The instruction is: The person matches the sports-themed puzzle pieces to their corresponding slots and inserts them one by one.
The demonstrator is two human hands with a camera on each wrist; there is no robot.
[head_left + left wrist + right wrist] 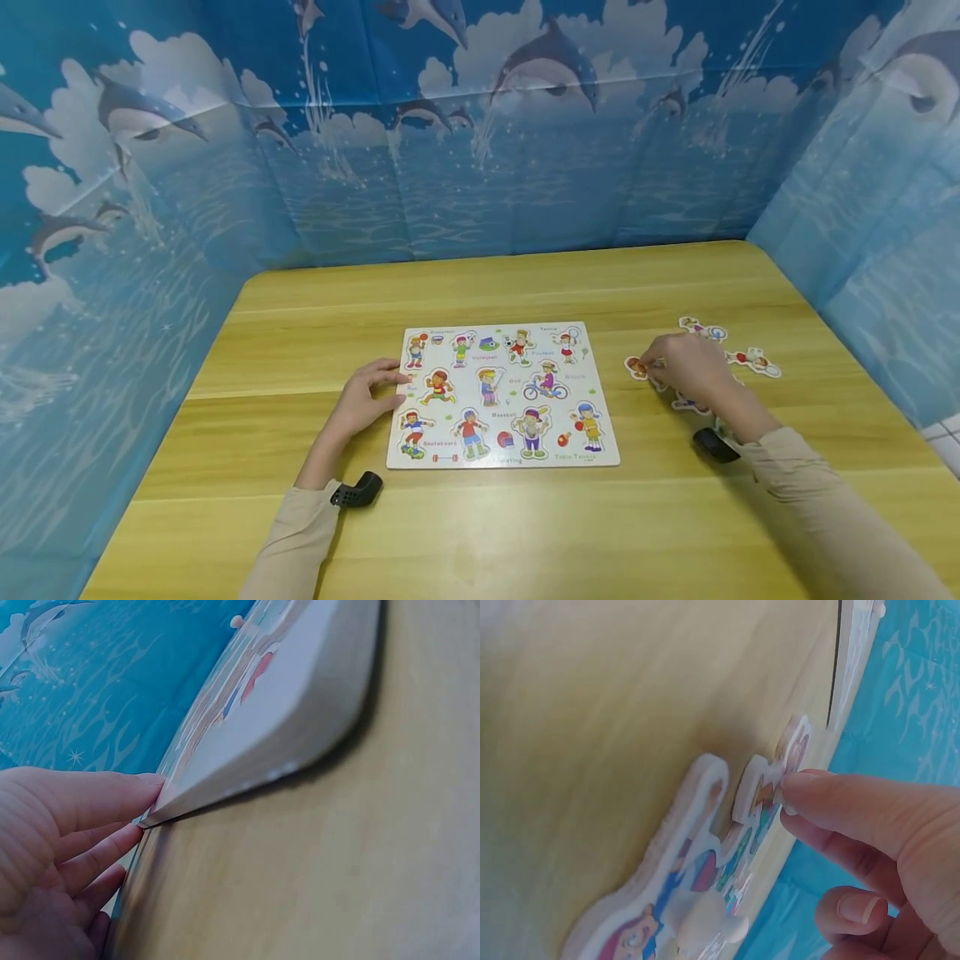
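On the yellow table (525, 533), your left hand (367, 404) rests flat, fingers straight, against the puzzle board (501, 396); your right hand (686, 360) pinches a loose piece (637, 367) just right of the board.

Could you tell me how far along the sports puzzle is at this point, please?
Nothing plainly looks placed yet: whether the puzzle board shows empty printed slots or seated pieces cannot be told. In hand: the left hand rests on the board's left edge, while the right hand touches a loose piece. Left: other loose pieces lie on the table.
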